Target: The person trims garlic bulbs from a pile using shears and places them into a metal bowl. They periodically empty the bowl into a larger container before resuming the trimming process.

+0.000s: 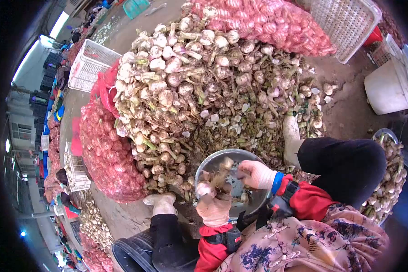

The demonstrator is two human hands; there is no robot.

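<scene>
My left hand (214, 207) is closed round a garlic bulb (206, 188) over the left side of a round metal basin (261, 207). A dry, brownish stem seems to rise from that hand, slightly blurred. Over the basin's right side is my right hand (257, 175), its fingers curled; what they hold, if anything, cannot be made out. Both hands look gloved, and the right wrist has a blue band. A few garlic pieces lie in the basin. Beyond it spreads a large heap of garlic (177, 86) with stems, and loose peels lie on its near slope.
Red mesh sacks of garlic (109, 154) stand left and at the top (263, 22). White crates (93, 63) flank the heap. At right are a white bucket (385, 90) and a container of garlic (387, 181). My feet rest beside the heap. Other people sit far left.
</scene>
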